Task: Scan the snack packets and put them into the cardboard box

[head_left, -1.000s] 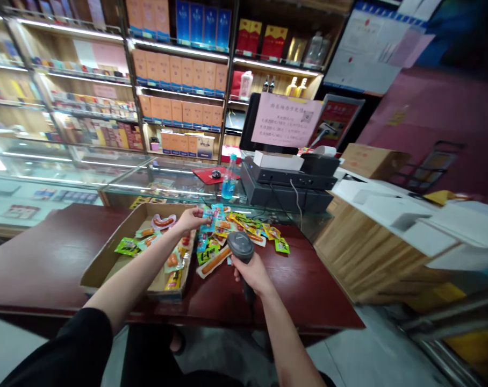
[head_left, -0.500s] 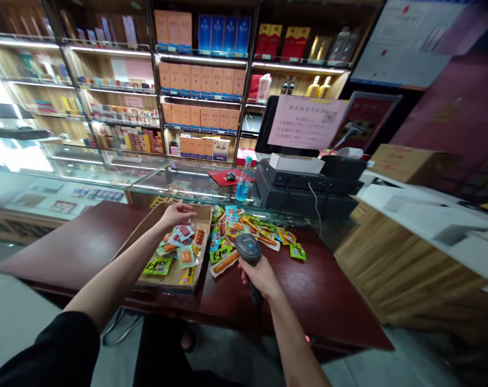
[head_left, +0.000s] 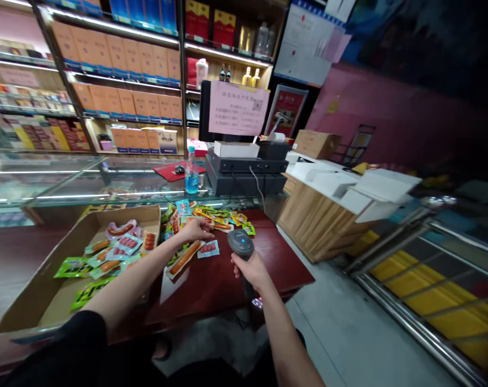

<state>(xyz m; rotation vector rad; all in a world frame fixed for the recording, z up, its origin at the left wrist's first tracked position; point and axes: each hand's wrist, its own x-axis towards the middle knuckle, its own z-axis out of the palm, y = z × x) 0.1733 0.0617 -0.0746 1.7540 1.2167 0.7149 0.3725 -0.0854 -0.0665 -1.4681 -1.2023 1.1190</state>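
My right hand (head_left: pixel 251 269) is wrapped round the handle of a dark barcode scanner (head_left: pixel 241 243), held over the red-brown table (head_left: pixel 276 258). My left hand (head_left: pixel 198 230) hovers over a pile of small snack packets (head_left: pixel 215 215), its fingers bent; whether it holds anything is unclear. Just below it lie a packet of small red sausages (head_left: pixel 208 249) and a long sausage packet (head_left: pixel 184 259). On the left stands a shallow cardboard box (head_left: pixel 52 252) with several packets inside, including green ones (head_left: pixel 72 267) and a curved sausage (head_left: pixel 121 230). My left forearm crosses its right side.
Behind the pile, a blue bottle (head_left: pixel 191 174) stands on the glass counter (head_left: pixel 127 185) beside a red mat (head_left: pixel 167 171) and a monitor with a pink sheet (head_left: pixel 238 110). Wooden cabinets (head_left: pixel 312 215) and a metal railing (head_left: pixel 421 322) are at the right. Shelves line the back.
The view has turned right. My left hand has moved from above the box to the pile, and the red sausage packet now lies near it. My right hand still holds the scanner.
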